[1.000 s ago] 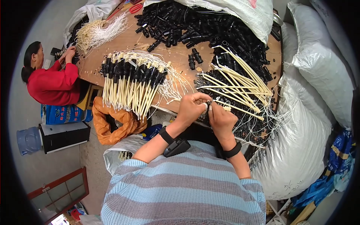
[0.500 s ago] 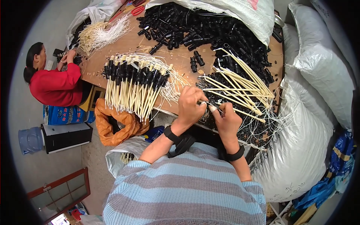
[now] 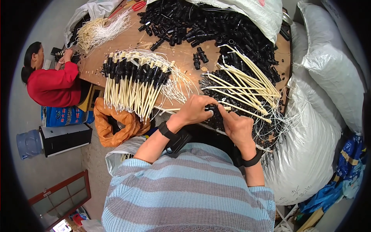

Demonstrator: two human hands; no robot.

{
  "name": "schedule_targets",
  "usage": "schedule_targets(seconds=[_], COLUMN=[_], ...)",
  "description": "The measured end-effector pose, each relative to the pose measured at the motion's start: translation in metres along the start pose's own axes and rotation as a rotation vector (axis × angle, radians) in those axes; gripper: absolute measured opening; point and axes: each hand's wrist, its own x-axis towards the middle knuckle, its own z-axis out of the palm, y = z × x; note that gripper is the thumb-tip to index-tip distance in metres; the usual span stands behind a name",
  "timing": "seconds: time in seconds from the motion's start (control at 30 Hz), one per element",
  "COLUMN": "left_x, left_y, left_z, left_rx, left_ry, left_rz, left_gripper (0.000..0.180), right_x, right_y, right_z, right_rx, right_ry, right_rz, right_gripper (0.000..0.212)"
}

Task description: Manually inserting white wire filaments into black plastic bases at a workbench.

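My left hand [image 3: 196,110] is closed over the table's near edge, fingers curled. A thin cream tube [image 3: 168,111] sticks out on its left side. My right hand [image 3: 238,127] is close beside it, index finger stretched toward the left fingertips. What lies between the fingertips is small and dark, mostly hidden. Just beyond my hands, cream tubes with white wires [image 3: 247,89] lie fanned over small black parts [image 3: 216,94]. To the left, a row of black connectors fitted with cream tubes [image 3: 135,77] lies with white wires trailing from it.
A large heap of black connectors [image 3: 193,23] covers the far table, with two loose connectors [image 3: 201,56] nearer. White sacks [image 3: 309,147] crowd the right side. A co-worker in red [image 3: 54,83] works at the left edge. An orange bag [image 3: 112,127] stands below the table.
My hands have drawn closer, and my right index finger now stretches toward the left fingers. A cream tube now shows left of my left hand. The view has shifted slightly.
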Motion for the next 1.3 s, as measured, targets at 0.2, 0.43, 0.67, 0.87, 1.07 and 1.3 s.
schedule_targets(seconds=[0.2, 0.43, 0.67, 0.87, 1.07, 1.3], left_x=[-0.004, -0.013, -0.021, -0.019, -0.023, -0.03], left_y=[0.008, 0.006, -0.004, -0.001, 0.001, 0.012], left_z=[-0.01, -0.02, -0.032, -0.027, -0.04, -0.039], left_rx=[-0.082, 0.084, 0.057, 0.128, 0.149, 0.518], left_ry=[0.0, 0.14, 0.057, 0.018, 0.069, 0.157], left_rz=[-0.195, -0.159, -0.217, -0.188, -0.252, 0.109], left_gripper=[0.028, 0.028, 0.032, 0.031, 0.031, 0.02], right_x=[0.004, 0.026, 0.028, 0.035, 0.032, 0.048], right_y=[0.009, -0.006, -0.012, -0.019, -0.017, -0.019], right_z=[0.018, 0.022, 0.025, 0.038, 0.03, 0.031], right_rx=[0.089, 0.363, 0.269, 0.335, 0.194, 0.739], right_ry=[0.157, 0.098, -0.023, 0.101, 0.027, -0.173], right_rz=[-0.093, -0.056, -0.068, 0.01, -0.06, 0.536], right_gripper=[0.048, 0.033, 0.034, 0.018, 0.024, 0.015])
